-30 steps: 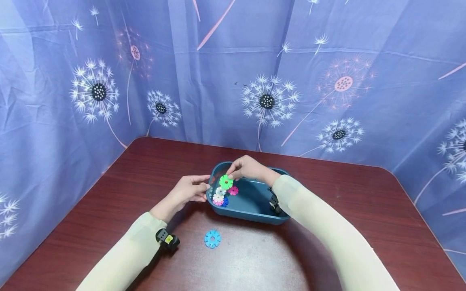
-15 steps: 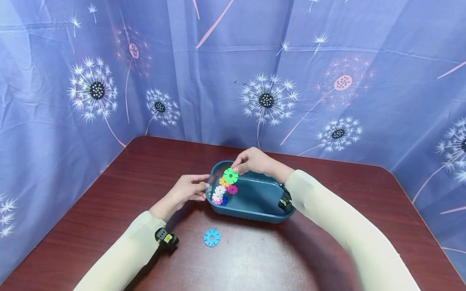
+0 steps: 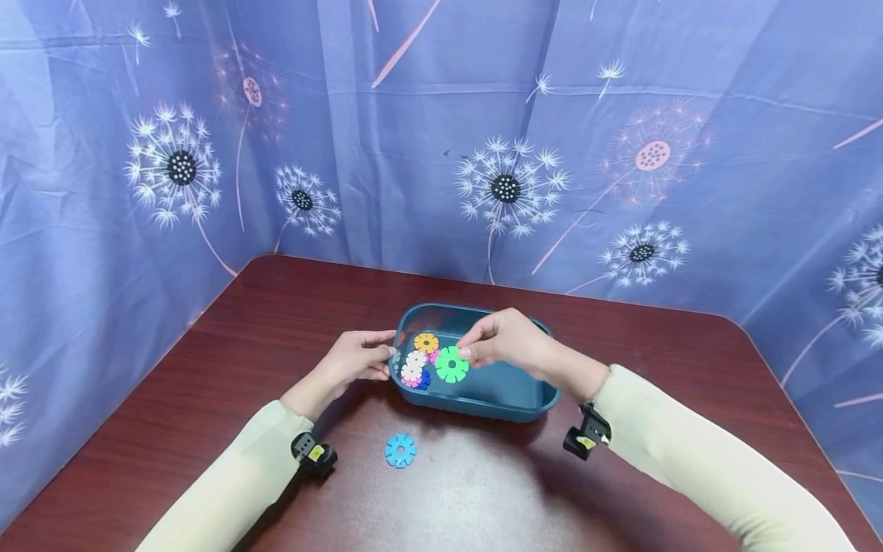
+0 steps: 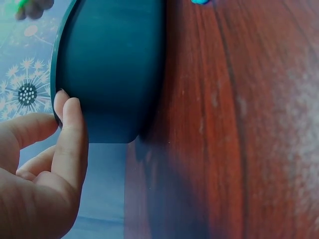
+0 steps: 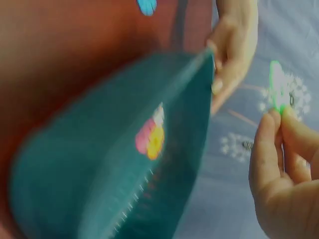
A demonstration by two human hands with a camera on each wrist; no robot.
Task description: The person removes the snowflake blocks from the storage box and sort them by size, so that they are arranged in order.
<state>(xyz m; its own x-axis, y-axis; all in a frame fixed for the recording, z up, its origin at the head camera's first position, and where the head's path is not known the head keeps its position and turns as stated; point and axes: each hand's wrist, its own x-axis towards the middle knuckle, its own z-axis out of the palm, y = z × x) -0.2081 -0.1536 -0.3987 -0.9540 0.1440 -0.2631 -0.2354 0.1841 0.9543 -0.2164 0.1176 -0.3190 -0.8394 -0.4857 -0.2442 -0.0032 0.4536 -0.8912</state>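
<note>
My right hand [image 3: 513, 345] pinches a green notched snowflake disc [image 3: 451, 376] by its edge, between thumb and fingertips. The disc hangs above a dark teal plastic tub [image 3: 510, 387]. At the tub's left end, my left hand [image 3: 348, 368] holds the rim; the left wrist view has its thumb and fingers on either side of the wall [image 4: 112, 64]. Inside, a yellow-orange disc [image 3: 426, 336], a white disc [image 3: 416, 354] and several pink and blue ones lie grouped at the left. The green disc partly covers a pink one.
A light blue disc [image 3: 401, 461] lies on the dark red wooden table [image 3: 331, 506], in front of the tub. Behind the table hangs a blue curtain [image 3: 414, 192] with dandelion prints. Each wrist wears a small black camera [image 3: 586, 432].
My right hand rose slightly, then moved right and nearer with the green disc, away from the other discs. The yellow-orange disc came into view. My left hand stayed on the rim.
</note>
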